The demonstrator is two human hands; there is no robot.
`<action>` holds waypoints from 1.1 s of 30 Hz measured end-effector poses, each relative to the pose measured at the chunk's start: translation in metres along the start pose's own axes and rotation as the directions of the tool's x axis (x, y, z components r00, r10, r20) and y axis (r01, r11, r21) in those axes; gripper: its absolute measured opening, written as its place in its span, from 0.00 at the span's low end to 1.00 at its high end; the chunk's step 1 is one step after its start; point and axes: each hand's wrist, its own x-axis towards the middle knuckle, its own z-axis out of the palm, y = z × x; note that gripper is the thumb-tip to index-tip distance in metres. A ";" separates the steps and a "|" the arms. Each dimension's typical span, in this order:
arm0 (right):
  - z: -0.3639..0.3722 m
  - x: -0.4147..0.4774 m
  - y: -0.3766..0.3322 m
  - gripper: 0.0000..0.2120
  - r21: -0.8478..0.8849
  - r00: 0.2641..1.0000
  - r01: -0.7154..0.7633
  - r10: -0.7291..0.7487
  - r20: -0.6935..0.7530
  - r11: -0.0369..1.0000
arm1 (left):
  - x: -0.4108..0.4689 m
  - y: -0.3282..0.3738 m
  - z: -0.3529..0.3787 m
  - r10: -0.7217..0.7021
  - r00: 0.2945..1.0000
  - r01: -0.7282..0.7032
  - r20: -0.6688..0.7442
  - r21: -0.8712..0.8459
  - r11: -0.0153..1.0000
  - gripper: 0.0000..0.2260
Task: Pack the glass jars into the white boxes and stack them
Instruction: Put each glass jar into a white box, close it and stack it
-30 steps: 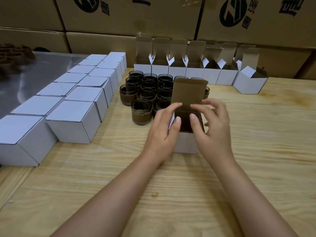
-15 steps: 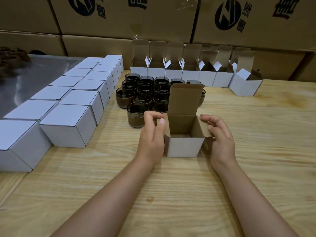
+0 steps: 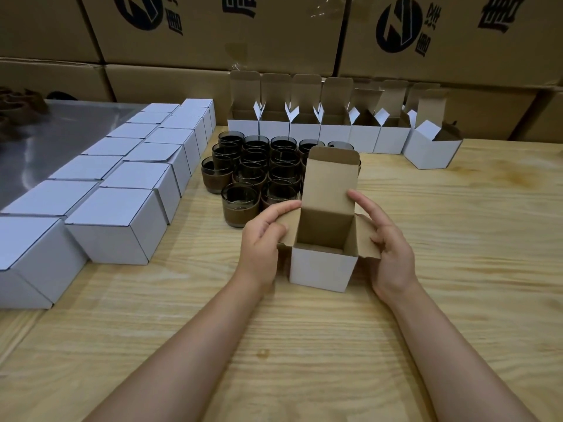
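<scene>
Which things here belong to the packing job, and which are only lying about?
Job: open white box, held at its flaps by left hand and right hand; glass jars; row of open boxes; closed white boxes.
Lying about: big brown cartons; metal sheet.

Flaps [image 3: 365, 242] of box [image 3: 323, 269] apparently spread outward.

**Body in view: two hands, two forearms**

Head view, single frame. Left hand [image 3: 262, 239] and right hand [image 3: 391, 251] are both bare. Left forearm [image 3: 195, 339] and right forearm [image 3: 451, 345] are bare along their whole visible length, down to the lower frame edge. The forearms are slim and smooth, broadening away from the wrists. The wrists are narrow. Fingers are slender, with faint creases at the knuckles. Nails are too small and blurred to judge. Elbows and upper arms are cut off by the frame, so clothing cannot be told.
</scene>
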 end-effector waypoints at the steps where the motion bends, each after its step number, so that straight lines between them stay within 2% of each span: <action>1: 0.001 0.000 0.001 0.27 -0.022 1.000 -0.006 0.005 -0.010 1.000 | 0.000 0.000 0.000 -0.002 1.000 0.002 0.001 0.009 1.000 0.21; 4: 0.002 0.003 0.002 0.18 -0.049 0.999 -0.043 0.042 -0.009 0.998 | -0.001 0.001 -0.001 0.006 1.000 -0.007 0.019 0.041 0.999 0.22; 9: 0.004 0.002 -0.001 0.16 -0.040 0.999 -0.043 0.044 0.004 0.998 | -0.004 -0.001 -0.003 0.002 0.999 -0.005 0.035 0.091 0.996 0.18; 12: 0.003 0.002 -0.001 0.16 -0.063 0.999 -0.036 0.036 0.005 0.997 | -0.010 -0.001 -0.007 0.023 0.998 -0.032 0.051 0.186 0.982 0.17; 14: 0.004 0.002 -0.002 0.16 -0.083 0.999 -0.033 0.034 0.015 0.996 | -0.011 0.000 -0.012 0.027 0.998 -0.042 0.048 0.334 0.942 0.17; 16: 0.003 0.003 -0.001 0.16 -0.097 0.999 -0.024 0.026 0.020 0.995 | -0.011 0.004 -0.017 0.129 0.991 -0.127 0.037 0.577 0.807 0.18; 18: 0.003 0.003 0.001 0.16 -0.103 0.999 -0.016 0.019 0.030 0.995 | -0.005 0.014 -0.022 0.303 0.953 -0.216 -0.004 0.691 0.690 0.19; 19: 0.003 0.003 0.001 0.17 -0.107 0.999 -0.019 0.023 0.037 0.994 | 0.000 0.019 -0.026 0.372 0.927 -0.235 -0.056 0.685 0.690 0.18; 21: 0.003 0.003 0.001 0.17 -0.119 0.998 -0.028 0.033 0.046 0.992 | 0.019 0.027 -0.038 0.417 0.881 -0.205 -0.222 0.617 0.760 0.15; 23: 0.004 0.003 0.000 0.17 -0.133 0.999 -0.020 0.027 0.044 0.991 | 0.044 0.033 -0.053 0.378 0.848 -0.100 -0.372 0.588 0.803 0.13; 26: 0.004 0.003 0.001 0.17 -0.121 0.999 -0.004 0.009 0.042 0.993 | 0.078 0.033 -0.073 0.256 0.832 0.139 -0.492 0.632 0.763 0.17; 30: 0.002 0.005 0.003 0.17 -0.122 0.998 0.008 0.000 0.064 0.993 | 0.104 0.019 -0.079 0.039 0.898 0.274 -0.437 0.628 0.728 0.27; 33: 0.003 0.005 0.002 0.17 -0.107 0.997 0.011 -0.003 0.077 0.994 | 0.114 0.007 -0.084 -0.079 0.913 0.348 -0.400 0.666 0.660 0.23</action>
